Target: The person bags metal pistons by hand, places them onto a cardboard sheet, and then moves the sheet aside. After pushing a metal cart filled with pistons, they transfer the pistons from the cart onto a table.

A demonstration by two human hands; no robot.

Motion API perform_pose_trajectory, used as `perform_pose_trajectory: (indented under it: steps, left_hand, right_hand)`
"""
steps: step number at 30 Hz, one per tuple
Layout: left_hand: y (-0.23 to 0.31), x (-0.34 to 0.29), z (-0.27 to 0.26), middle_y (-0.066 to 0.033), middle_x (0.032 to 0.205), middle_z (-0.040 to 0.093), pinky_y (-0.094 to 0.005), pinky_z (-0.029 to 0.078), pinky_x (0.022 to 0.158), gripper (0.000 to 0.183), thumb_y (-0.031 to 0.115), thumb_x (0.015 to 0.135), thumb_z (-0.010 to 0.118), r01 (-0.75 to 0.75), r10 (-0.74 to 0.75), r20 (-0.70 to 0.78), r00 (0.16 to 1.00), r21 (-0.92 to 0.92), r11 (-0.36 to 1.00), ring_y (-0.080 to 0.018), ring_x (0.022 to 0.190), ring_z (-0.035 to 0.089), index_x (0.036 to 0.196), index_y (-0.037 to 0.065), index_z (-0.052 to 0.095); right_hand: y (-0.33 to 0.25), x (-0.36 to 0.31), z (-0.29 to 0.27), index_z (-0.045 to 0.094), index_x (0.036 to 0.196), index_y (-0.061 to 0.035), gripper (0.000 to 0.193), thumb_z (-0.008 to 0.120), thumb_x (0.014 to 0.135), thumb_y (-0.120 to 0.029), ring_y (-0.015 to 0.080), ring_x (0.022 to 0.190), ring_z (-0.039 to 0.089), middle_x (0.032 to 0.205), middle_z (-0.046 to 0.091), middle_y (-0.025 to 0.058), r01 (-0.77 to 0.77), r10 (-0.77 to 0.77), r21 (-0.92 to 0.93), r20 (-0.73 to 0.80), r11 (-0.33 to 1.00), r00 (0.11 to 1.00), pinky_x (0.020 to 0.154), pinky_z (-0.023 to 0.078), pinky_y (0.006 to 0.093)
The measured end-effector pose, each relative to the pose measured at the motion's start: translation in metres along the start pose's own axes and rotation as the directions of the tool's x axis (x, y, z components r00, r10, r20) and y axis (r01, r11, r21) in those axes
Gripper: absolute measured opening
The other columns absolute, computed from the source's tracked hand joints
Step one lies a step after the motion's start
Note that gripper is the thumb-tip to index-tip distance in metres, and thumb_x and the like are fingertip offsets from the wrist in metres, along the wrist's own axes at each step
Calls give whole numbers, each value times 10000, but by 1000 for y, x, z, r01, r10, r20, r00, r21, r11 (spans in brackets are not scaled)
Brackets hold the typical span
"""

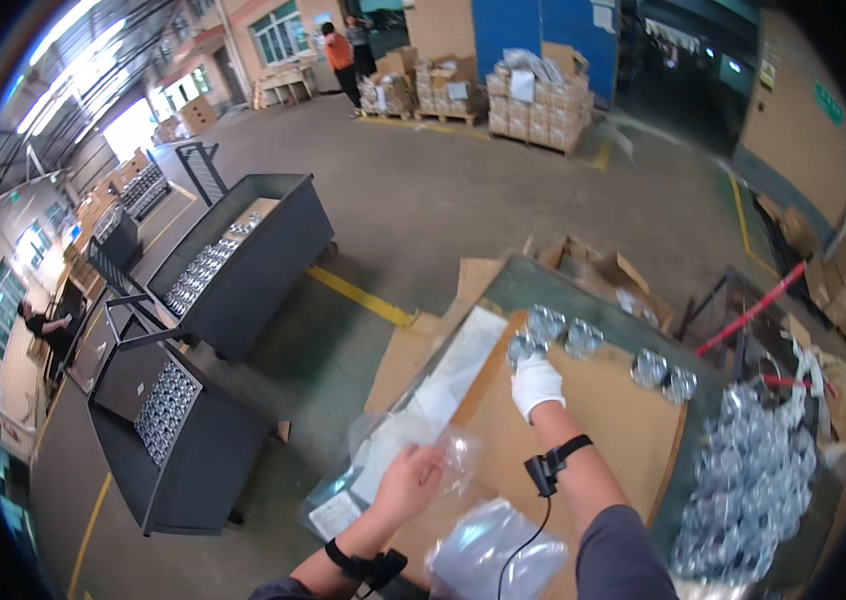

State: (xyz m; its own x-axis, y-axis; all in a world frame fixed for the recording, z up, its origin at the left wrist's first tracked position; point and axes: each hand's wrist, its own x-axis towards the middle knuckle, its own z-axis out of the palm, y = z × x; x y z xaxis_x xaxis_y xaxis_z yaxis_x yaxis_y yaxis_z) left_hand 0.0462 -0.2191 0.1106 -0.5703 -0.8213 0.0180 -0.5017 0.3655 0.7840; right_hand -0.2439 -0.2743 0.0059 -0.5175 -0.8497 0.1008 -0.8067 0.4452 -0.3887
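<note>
My left hand (411, 482), bare, has its fingers closed on a clear plastic bag (459, 458) above the left side of the worktable. Farther forward, my right hand (538, 390) in a white glove reaches to a shiny round metal part (525, 348), its fingertips closed on that part's near side. Close beside it stand two more metal parts (546, 322) (583, 340), and another pair (649, 368) stands to the right. All rest on a brown cardboard sheet (593, 440). A stack of clear plastic bags (498, 550) lies nearest me.
On the table's right, bagged metal parts (748, 485) are heaped. Two dark metal carts (273, 250) (208, 440) with rows of metal parts stand left. Open cardboard boxes (608, 275) lie beyond the table, near a red bar (751, 310). Loaded pallets (540, 110) and people (339, 62) are far back.
</note>
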Motion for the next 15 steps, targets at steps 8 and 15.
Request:
perform_pose_trajectory:
  steps: [8, 15]
  left_hand:
    - [-24, 11, 50, -168, 886, 619, -453, 497, 719, 218, 146, 861, 504, -39, 0, 146, 989, 260, 965, -373, 827, 604, 1040, 59, 594]
    - [21, -24, 179, -188, 953, 598, -498, 489, 728, 226, 203, 905, 476, -353, 292, 506, 812, 27, 935, -398, 834, 618, 1080, 65, 513]
  right_hand:
    - [2, -6, -60, 593, 1113, -98, 303, 416, 902, -225, 330, 925, 646, 1036, 657, 162, -11, 68, -168, 341, 986, 938, 787, 504, 386]
    - [56, -250, -188, 508, 1200, -1, 323, 549, 881, -30, 152, 977, 600, 1083, 607, 58, -445, 103, 896, 443, -13, 890, 801, 494, 278]
